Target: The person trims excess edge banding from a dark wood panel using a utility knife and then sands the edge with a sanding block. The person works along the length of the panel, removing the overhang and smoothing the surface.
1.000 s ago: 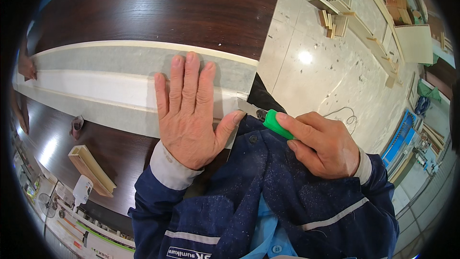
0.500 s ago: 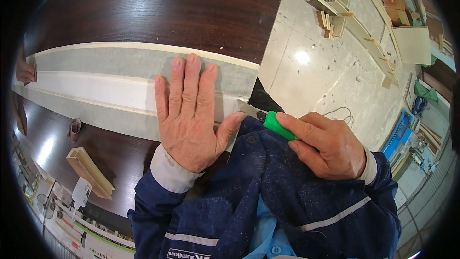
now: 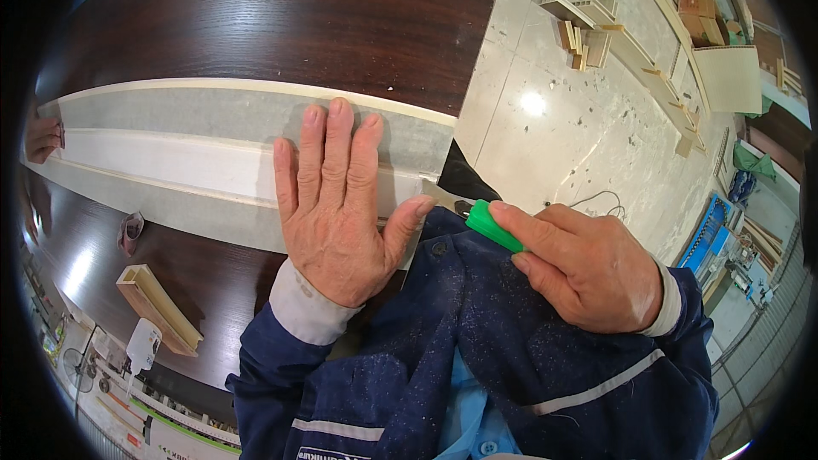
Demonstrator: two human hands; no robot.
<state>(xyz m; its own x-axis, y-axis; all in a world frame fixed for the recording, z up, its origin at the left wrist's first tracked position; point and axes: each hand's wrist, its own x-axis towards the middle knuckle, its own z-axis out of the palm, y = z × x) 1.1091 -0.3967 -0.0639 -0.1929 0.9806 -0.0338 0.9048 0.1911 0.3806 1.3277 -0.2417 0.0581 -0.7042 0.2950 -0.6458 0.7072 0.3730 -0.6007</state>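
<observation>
My left hand (image 3: 332,230) lies flat on a long grey-and-white profile board (image 3: 170,149), its fingers stretched across the board toward the far edge. My right hand (image 3: 592,273) grips the green handle of a putty knife (image 3: 496,227). The thin metal blade points left and meets the board's right end, close to my left thumb. Fingers of my right hand cover part of the handle. The board lies over a dark brown wood-grain tabletop (image 3: 281,8).
At the board's far left end is another person's hand (image 3: 44,138). A hollow cream profile offcut (image 3: 159,307) lies on the tabletop's near left part. Several cut pieces (image 3: 588,38) lie on the pale floor at right. A blue rack (image 3: 707,230) stands farther right.
The putty knife and my right hand have shifted very slightly, with the blade still at the board's end. My left hand stays flat in place.
</observation>
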